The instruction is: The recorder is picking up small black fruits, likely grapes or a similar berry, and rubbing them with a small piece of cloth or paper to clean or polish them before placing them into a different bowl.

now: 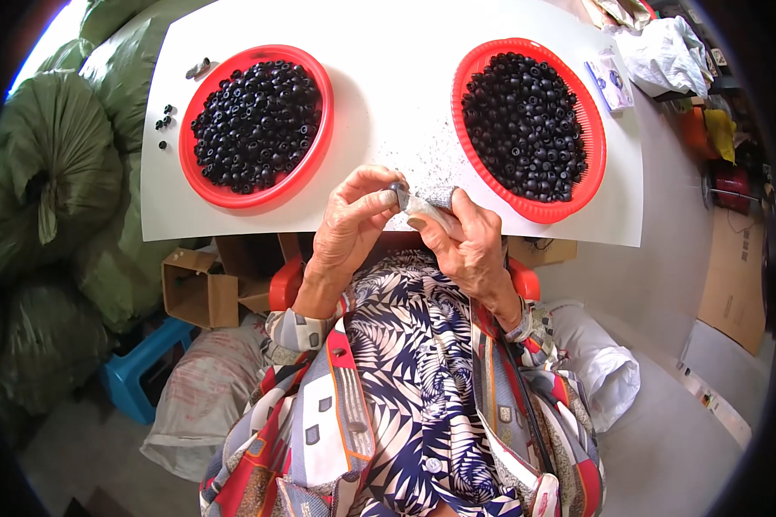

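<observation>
Head view looks straight down on a white rectangular board (388, 95) laid across the person's lap, and everything can be placed from that board. At the middle of its near edge the two hands meet. The left hand (351, 226) has its thumb and forefinger closed in a pinch on a small dark round plastic bead (397, 187), with the other fingers curled loosely beneath. The right hand (466, 246) is closed on a small grey flat blade-like tool (428, 203), thumb on top, the rest of the fingers folded around it.

The bead lies at the left hand's fingertips, just to the left of the tool's tip and touching it or very nearly so; I cannot tell which. The tool's long axis runs roughly left to right, sloping up a little toward the bead, so the left hand is the nearer one to the bead and the right reaches it only through the tool. The bead looks dull black-blue and rounded; much of it is hidden by the fingers.

On the board's left part sits a red round plastic basket (200, 177) heaped with black beads, and on its right part a second red round plastic basket (588, 168) filled likewise. A few loose black beads (163, 125) lie near the board's left edge. Fine dark specks dust the board between the baskets. Left of the board stand green bulging sacks (47, 172).
</observation>
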Available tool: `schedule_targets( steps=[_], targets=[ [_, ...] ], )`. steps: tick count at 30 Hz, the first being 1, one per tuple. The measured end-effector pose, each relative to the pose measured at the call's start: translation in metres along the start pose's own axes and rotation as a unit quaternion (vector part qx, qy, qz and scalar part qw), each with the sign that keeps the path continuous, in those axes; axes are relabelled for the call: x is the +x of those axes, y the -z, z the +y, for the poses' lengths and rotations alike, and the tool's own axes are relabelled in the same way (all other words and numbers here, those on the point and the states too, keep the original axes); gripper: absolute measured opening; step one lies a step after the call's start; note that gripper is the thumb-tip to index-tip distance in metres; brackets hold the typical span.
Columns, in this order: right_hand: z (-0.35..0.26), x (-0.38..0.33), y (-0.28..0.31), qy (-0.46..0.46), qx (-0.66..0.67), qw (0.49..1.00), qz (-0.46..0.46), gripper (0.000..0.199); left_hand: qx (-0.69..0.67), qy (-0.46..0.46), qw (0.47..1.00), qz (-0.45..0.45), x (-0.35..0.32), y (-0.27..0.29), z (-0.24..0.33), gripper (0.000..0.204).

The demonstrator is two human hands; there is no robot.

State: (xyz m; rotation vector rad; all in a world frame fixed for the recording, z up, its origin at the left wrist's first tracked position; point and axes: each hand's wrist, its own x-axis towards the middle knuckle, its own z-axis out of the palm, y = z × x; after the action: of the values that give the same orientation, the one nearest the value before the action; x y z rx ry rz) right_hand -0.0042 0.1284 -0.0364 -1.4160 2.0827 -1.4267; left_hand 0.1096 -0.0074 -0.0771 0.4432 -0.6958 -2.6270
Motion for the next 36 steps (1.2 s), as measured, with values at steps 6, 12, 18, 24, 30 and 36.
schedule_targets(
  steps=[6, 12, 18, 24, 30, 36],
  targets=[
    [0.004, -0.003, -0.001, -0.023, 0.021, 1.000, 0.006, 0.027, 0.017, -0.006, 1.000, -0.016, 0.000, 0.006, -0.002, 0.021],
    [0.001, -0.002, -0.001, -0.028, 0.016, 0.999, 0.000, 0.027, 0.041, -0.033, 0.999, -0.011, 0.000, 0.008, -0.004, 0.021],
    [0.003, -0.002, -0.002, -0.041, 0.026, 0.999, -0.008, 0.027, 0.070, -0.051, 0.996, -0.016, 0.001, 0.013, -0.005, 0.022],
    [0.007, -0.003, -0.008, -0.057, 0.058, 0.997, -0.014, 0.030, 0.109, -0.105, 0.988, -0.023, 0.000, 0.012, -0.006, 0.022],
    [0.002, 0.000, -0.012, -0.078, 0.092, 0.993, -0.014, 0.022, 0.181, -0.203, 0.962, 0.001, -0.001, 0.002, -0.006, 0.021],
    [0.002, 0.005, -0.020, -0.093, 0.082, 0.991, -0.048, 0.011, 0.298, -0.275, 0.912, 0.053, -0.005, 0.000, 0.001, 0.020]
  ],
)
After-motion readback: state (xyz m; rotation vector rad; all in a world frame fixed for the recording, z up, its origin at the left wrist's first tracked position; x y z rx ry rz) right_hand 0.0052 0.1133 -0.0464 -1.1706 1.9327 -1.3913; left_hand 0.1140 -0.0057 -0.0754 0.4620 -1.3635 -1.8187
